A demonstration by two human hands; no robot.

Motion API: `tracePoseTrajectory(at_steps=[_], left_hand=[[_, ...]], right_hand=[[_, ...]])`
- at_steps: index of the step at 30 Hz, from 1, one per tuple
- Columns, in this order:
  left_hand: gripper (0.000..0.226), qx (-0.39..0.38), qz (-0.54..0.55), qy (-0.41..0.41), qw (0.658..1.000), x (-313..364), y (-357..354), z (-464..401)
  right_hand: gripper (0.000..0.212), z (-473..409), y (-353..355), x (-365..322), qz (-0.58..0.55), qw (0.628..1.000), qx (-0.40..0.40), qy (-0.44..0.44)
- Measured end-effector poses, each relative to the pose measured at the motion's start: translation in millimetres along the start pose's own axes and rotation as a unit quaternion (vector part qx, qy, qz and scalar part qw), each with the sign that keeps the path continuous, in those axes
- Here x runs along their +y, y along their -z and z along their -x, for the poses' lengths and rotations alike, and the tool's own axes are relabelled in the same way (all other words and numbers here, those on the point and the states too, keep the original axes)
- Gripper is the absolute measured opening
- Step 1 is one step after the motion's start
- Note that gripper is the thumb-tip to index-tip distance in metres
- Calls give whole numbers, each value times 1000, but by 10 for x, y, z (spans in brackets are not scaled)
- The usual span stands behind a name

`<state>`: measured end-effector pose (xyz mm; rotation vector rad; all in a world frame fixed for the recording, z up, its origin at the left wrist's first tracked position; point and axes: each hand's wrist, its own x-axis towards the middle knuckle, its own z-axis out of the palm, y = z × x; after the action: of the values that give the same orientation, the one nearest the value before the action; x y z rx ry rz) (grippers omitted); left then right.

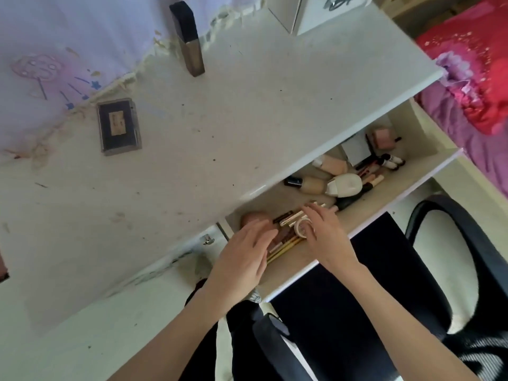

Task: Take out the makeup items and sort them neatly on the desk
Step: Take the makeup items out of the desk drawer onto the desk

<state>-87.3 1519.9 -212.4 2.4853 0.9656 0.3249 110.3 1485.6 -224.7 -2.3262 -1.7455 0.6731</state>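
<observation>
Makeup items: beige bottles, brushes, pencils in open drawer | left hand relaxed above pencils | right hand fingers curled, grasp unclear | surface: palette, bottle, wide bare middle.

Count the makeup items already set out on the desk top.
2. A tall bottle with a dark cap stands near the back edge, and a flat dark palette lies to its left, nearer the wall. The rest are in the open drawer; the picture's edges may hide others.
</observation>
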Motion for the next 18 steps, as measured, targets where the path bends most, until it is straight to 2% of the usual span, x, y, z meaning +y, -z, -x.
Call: tracePoseTrajectory(at_steps=[6,11,15,18], left_hand=[[53,-145,-84,88,982,-72,-494,-285],[65,-164,-152,140,965,-242,-807,-529],[55,-175,-183,156,955,-244,-917,-587],[60,-187,-176,186,948,-248,-915,-582]], right_hand=[[38,-274,-165,309,75,988,-127,-42],[40,-497,-351,296,118,971,-190,-80],[41,-551,-453,296,53,977,-173,-117],[37,-531,-493,311,28,975,-184,-118]])
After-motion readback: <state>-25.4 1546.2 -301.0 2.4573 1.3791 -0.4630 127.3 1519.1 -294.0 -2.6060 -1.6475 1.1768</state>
